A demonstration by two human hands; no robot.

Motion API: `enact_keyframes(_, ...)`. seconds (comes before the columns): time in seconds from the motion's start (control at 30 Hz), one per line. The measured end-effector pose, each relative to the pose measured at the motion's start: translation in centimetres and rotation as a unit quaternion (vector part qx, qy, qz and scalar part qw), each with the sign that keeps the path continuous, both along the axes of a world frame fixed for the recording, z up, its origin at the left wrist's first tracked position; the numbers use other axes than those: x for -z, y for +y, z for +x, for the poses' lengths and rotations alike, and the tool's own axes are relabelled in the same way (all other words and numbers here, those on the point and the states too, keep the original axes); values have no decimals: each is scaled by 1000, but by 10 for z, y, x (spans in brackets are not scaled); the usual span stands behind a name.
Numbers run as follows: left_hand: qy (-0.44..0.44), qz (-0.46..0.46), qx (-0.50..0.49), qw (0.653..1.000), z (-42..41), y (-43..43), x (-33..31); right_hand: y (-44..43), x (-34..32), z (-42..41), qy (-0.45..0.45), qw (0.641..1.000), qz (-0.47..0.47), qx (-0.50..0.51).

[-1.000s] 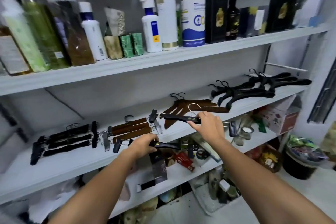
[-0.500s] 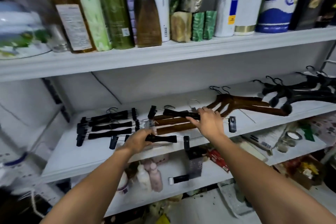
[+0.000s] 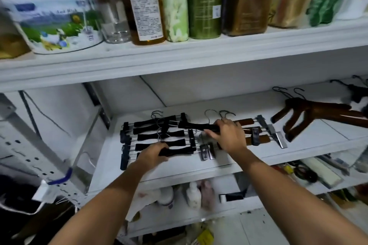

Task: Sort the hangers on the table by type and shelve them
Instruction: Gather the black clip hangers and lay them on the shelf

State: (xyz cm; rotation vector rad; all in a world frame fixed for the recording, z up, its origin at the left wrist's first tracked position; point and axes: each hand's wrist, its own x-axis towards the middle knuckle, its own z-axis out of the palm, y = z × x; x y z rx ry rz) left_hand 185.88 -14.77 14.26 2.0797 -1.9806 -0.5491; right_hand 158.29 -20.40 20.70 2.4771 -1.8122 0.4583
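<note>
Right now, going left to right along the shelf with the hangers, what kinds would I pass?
First black clip hangers, brown wooden clip hangers, brown wooden coat hangers, black hangers at the right edge. The left hand and right hand overlap the first two groups, so they are left out.

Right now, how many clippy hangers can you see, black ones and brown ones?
Black clip hangers: 6, counting those gripped by the left hand and the right hand
Brown clip hangers: 3
Total: 9 (they overlap, so this is my best count)
</note>
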Motion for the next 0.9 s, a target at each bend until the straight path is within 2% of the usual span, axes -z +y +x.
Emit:
enact_keyframes(0.27, 7, -6, -30, 1000, 20, -3, 22, -7, 18, 33, 17, 999, 15, -39)
enact_keyframes(0.53, -14, -33, -7, 999, 23, -7, 29, -14, 30, 52, 11, 998, -3, -57)
enact_keyframes(0.63, -30, -86, 8, 996, 30, 7, 17, -14, 32, 56, 9, 998, -10, -65)
enact_keyframes(0.7, -76, -129, 60, 987, 35, 22, 8, -14, 32, 60, 6, 998, -11, -69)
enact_keyframes(0.8, -128, -166, 154, 966, 34, 49, -7, -12, 31, 71, 17, 997, 2, -82)
enact_keyframes(0.9, -152, -269, 189, 932, 28, 66, -17, 1, 38, 91, 31, 993, 27, -107)
